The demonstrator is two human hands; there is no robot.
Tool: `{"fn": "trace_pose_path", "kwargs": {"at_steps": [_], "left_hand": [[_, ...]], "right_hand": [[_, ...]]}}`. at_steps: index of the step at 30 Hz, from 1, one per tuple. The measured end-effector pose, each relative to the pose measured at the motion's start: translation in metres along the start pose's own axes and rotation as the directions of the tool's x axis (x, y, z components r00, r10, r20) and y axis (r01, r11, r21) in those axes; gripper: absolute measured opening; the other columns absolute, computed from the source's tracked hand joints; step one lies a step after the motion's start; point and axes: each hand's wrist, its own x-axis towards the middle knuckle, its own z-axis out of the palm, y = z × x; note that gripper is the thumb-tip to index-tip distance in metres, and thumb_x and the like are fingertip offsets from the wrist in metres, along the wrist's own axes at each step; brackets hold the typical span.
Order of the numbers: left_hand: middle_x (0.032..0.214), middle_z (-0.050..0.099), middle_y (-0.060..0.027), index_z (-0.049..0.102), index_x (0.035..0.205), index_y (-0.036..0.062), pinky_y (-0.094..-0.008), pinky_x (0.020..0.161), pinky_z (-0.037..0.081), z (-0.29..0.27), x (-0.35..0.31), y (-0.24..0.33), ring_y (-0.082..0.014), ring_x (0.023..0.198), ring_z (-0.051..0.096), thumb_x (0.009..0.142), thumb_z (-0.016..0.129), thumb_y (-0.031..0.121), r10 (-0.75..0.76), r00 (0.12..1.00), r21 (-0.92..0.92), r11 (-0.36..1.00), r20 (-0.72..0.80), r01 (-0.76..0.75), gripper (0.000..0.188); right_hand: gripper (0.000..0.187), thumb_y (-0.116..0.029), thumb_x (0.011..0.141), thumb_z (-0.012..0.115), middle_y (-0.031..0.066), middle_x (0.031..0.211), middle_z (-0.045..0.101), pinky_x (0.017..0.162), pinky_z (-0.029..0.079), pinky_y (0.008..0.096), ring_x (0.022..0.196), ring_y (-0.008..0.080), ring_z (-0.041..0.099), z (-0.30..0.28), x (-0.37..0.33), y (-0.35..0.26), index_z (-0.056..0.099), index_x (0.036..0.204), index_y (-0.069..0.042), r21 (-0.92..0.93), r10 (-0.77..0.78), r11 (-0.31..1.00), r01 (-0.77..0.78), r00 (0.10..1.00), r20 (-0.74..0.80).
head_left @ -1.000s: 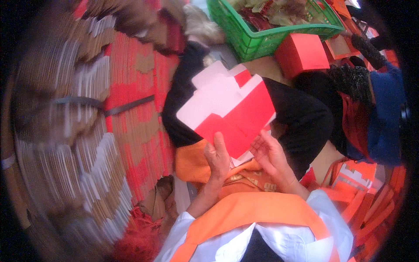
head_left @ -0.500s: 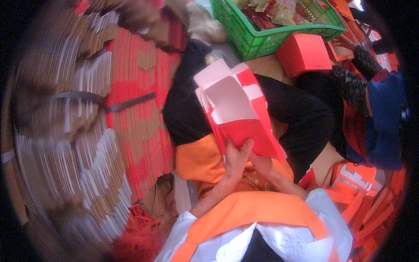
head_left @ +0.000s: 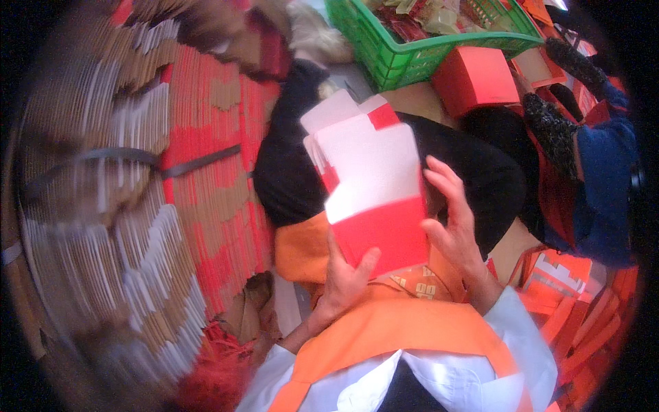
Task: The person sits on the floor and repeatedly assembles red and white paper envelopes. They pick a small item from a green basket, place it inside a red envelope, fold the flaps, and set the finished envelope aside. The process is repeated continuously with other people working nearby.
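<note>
A red and white cardboard box, part folded with its white flaps up at the far end, is tilted above my lap. My left hand grips its near left corner, the thumb lying over the red panel. At the box's right side, my right hand is held with fingers apart and curved, close to the edge. Nothing shows inside that hand. Whether its fingertips touch the box I cannot tell.
Tall stacks of flat cardboard, bound by a dark strap, fill the left. Ahead stand a green crate with small packets and a closed red box. A co-worker's dark-sleeved arms are at right; red shredded filler lies lower left.
My right hand has moved from beneath the near end of the box to its right side and opened. The box now lies flatter, its white inner panel more exposed. The co-worker's arms shifted.
</note>
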Motion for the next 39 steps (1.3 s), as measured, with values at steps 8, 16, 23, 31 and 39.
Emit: {"fn": "trace_pose_path", "kwargs": {"at_steps": [8,16,23,31,39], "left_hand": [[0.13,0.033,-0.0186,0.018,0.135,0.0056,-0.0349,0.097,0.031,-0.011,-0.026,-0.022,-0.0274,0.117,0.037,0.089,0.045,0.032,0.073,0.98,0.03,0.996,0.186,-0.08,0.06],[0.107,0.053,-0.0141,0.049,0.099,0.0014,-0.0318,0.089,0.038,-0.029,0.002,-0.019,-0.0222,0.102,0.051,0.085,0.054,0.019,0.284,0.911,0.259,0.895,0.298,-0.364,0.023],[0.1,0.053,-0.0132,0.048,0.097,0.0034,-0.0333,0.087,0.041,0.006,-0.003,-0.02,-0.0232,0.098,0.051,0.077,0.066,0.007,0.375,0.918,-0.168,0.904,-0.131,-0.393,0.027],[0.097,0.055,-0.0105,0.055,0.094,0.001,-0.0293,0.082,0.042,0.002,0.002,0.002,-0.0207,0.093,0.054,0.074,0.066,0.003,0.349,0.937,0.237,0.91,0.001,-0.339,0.023],[0.096,0.056,-0.0117,0.057,0.091,-0.0005,-0.0297,0.081,0.042,0.004,0.002,0.004,-0.0221,0.094,0.054,0.077,0.057,0.001,0.211,0.977,0.158,0.964,0.033,-0.213,0.014]], "right_hand": [[0.022,-0.018,0.077,0.061,0.0159,0.118,0.051,0.091,0.037,0.0348,0.108,0.0263,0.048,0.005,-0.045,0.022,0.058,0.09,0.0,0.21,0.199,0.918,-0.336,0.849,0.489],[0.012,-0.006,0.074,0.059,0.0149,0.115,0.053,0.087,0.04,0.0334,0.103,0.0235,0.05,0.013,-0.057,0.024,0.057,0.084,0.001,0.355,0.202,0.882,-0.308,0.931,0.305],[0.038,-0.001,0.075,0.057,0.0115,0.11,0.049,0.093,0.036,0.0317,0.105,0.0206,0.048,0.029,-0.064,0.029,0.044,0.11,-0.002,0.716,0.309,0.608,-0.343,0.933,0.185],[0.016,-0.001,0.079,0.051,0.0103,0.101,0.051,0.086,0.038,0.0286,0.095,0.0165,0.049,0.025,-0.05,0.002,0.048,0.095,-0.003,0.595,0.433,0.662,-0.456,0.88,0.193],[0.009,0.002,0.081,0.045,0.0092,0.1,0.054,0.089,0.038,0.0292,0.099,0.0173,0.05,0.02,-0.05,0.007,0.053,0.085,-0.001,0.535,0.402,0.703,-0.468,0.882,0.244]]}}
